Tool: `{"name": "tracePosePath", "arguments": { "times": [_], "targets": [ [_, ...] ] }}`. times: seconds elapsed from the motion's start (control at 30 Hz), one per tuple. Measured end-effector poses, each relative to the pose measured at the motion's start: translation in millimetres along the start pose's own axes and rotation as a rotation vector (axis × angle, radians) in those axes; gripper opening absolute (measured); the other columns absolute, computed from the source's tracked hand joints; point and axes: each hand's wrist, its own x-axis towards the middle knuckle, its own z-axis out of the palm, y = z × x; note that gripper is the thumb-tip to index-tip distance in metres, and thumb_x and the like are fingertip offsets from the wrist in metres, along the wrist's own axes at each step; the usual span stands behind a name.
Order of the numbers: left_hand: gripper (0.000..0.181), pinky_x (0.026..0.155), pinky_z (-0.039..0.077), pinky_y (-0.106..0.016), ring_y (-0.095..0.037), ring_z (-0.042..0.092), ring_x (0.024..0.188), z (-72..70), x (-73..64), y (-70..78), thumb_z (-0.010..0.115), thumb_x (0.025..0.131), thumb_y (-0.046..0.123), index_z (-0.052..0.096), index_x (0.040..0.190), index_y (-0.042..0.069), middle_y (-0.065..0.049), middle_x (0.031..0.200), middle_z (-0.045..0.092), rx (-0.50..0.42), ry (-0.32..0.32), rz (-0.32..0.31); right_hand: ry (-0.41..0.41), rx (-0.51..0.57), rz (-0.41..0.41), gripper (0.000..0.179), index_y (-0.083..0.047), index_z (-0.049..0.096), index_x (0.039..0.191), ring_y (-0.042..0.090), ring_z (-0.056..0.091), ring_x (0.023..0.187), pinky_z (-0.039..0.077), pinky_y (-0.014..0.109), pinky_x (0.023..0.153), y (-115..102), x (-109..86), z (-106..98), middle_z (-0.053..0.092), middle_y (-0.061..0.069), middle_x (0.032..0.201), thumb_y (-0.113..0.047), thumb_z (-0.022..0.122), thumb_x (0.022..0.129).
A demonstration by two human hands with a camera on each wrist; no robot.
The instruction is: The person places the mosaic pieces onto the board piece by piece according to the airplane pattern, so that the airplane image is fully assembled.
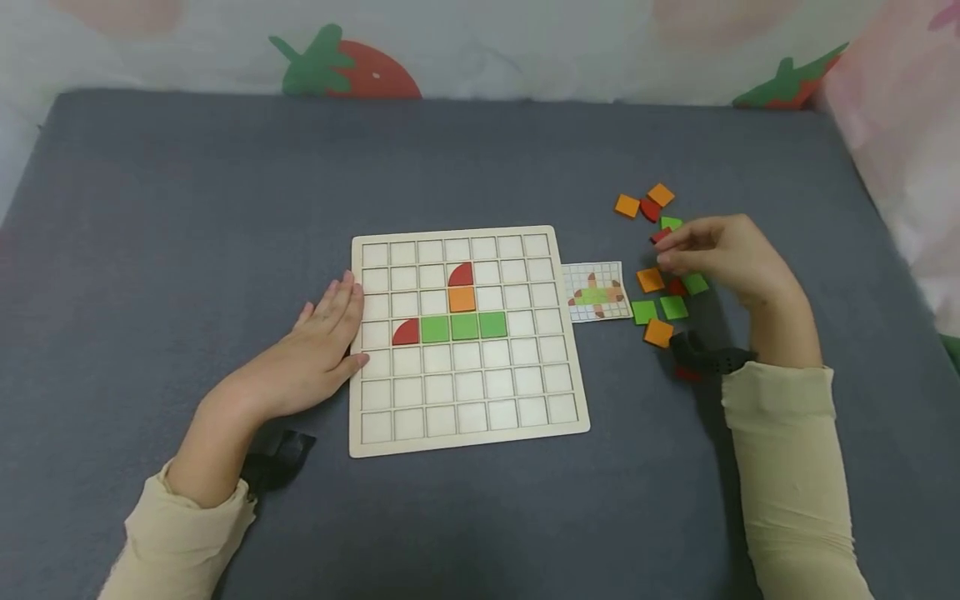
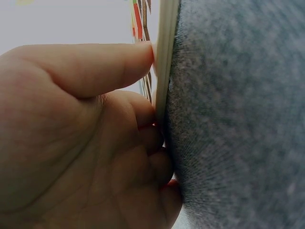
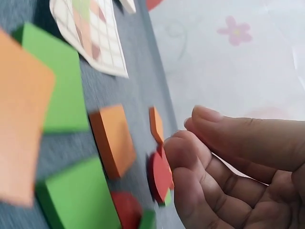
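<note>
A pale wooden grid board (image 1: pixel 468 417) lies on the table with several flat tiles in its squares: a row of green squares (image 1: pixel 464 326), an orange square (image 1: pixel 461 299) and red quarter-circles (image 1: pixel 461 274). My left hand (image 1: pixel 311 358) rests at the board's left edge, fingers extended; in the left wrist view the thumb (image 2: pixel 119 64) touches the board's side. Bent fingers of my right hand (image 1: pixel 723 250) hover over loose tiles on the right, with a red tile (image 1: pixel 661 236) just by the fingertips. In the right wrist view that red tile (image 3: pixel 161 176) appears beyond the fingers, and nothing shows pinched.
Loose orange tiles (image 1: pixel 650 280), green tiles (image 1: pixel 673 307) and red ones are scattered right of the board. A small printed pattern card (image 1: pixel 596 292) sits against the board's right edge. Dark grey cloth (image 1: pixel 465 517) covers the table; a strawberry-print curtain (image 1: pixel 525 50) hangs behind.
</note>
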Motion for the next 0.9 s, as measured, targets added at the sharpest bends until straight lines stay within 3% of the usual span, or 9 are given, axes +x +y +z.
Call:
{"name": "tracePosePath", "arguments": {
  "times": [0.43,0.73,0.9],
  "targets": [
    [0.073,0.111,0.001,-0.055,-0.033,-0.014,0.141,-0.2,0.4,-0.9,0.043,0.101,0.024,-0.006,0.147,-0.005,-0.019,0.153,-0.018,-0.007,0.002,0.007,0.076,0.000,0.050,0.031,0.004,0.066,0.108,0.011,0.059,0.073,0.048,0.021,0.067,20.0,0.5,-15.6,0.065,-0.012,0.078,-0.019,0.069,0.088],
    [0.075,0.111,0.000,-0.054,-0.033,-0.016,0.140,0.4,1.1,-2.6,0.044,0.101,0.024,-0.007,0.147,-0.005,-0.018,0.153,-0.019,-0.005,-0.004,0.005,0.260,0.105,0.029,0.026,0.004,0.068,0.104,0.003,0.061,0.069,0.049,0.016,0.063,20.4,8.8,-7.6,0.065,-0.017,0.074,-0.015,0.070,0.086],
    [0.074,0.111,0.000,-0.055,-0.033,-0.016,0.140,2.1,1.5,-4.6,0.044,0.101,0.024,-0.007,0.147,-0.005,-0.019,0.153,-0.019,-0.004,0.002,0.020,0.266,0.068,0.040,0.031,0.006,0.066,0.108,0.000,0.059,0.069,0.048,0.014,0.064,22.4,15.1,-2.4,0.062,-0.020,0.075,-0.015,0.071,0.086]
  ]
}}
